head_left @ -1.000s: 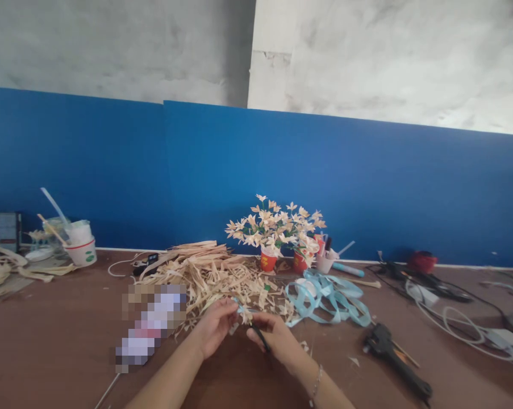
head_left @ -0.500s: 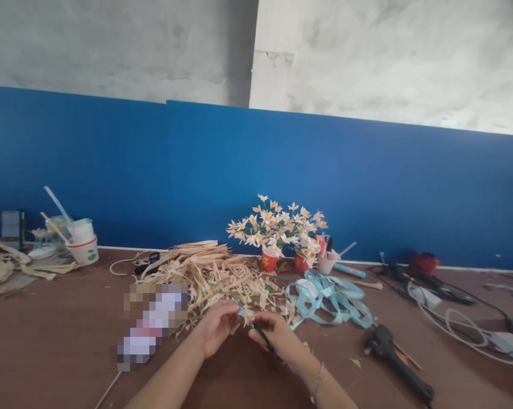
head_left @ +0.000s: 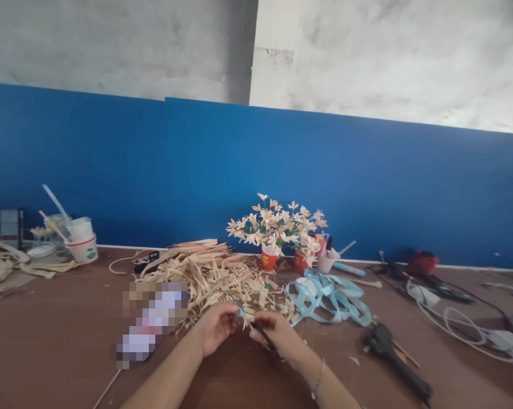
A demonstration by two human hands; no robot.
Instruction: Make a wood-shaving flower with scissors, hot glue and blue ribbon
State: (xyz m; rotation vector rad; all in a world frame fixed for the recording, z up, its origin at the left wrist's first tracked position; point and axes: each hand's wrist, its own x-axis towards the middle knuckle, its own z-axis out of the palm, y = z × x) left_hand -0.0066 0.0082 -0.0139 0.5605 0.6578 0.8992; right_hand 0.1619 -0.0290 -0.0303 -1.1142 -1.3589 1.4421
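In front of the heap of pale dried husk strips (head_left: 222, 278), my two hands are close together above the table. My right hand (head_left: 279, 335) is closed round the black handle of scissors (head_left: 262, 335), whose thin blade points up and left toward my other hand. My left hand (head_left: 217, 326) is closed, thumb and fingertips pinched together beside the blade. A small pale piece of husk (head_left: 246, 319) shows between the hands, with a light blue bit next to it. What exactly the left fingertips grip is too small to make out.
Red paper cups (head_left: 268, 259) with pale husk flowers (head_left: 277, 224) stand behind the heap. Light blue ribbon (head_left: 330, 298) lies to the right, then a black glue gun (head_left: 395, 360) and white cables (head_left: 456, 321). A white cup (head_left: 83, 250) stands far left.
The scissors have turned slightly, and more of their thin blade now shows beyond the left fingertips. Both hands stay nearly where they were.
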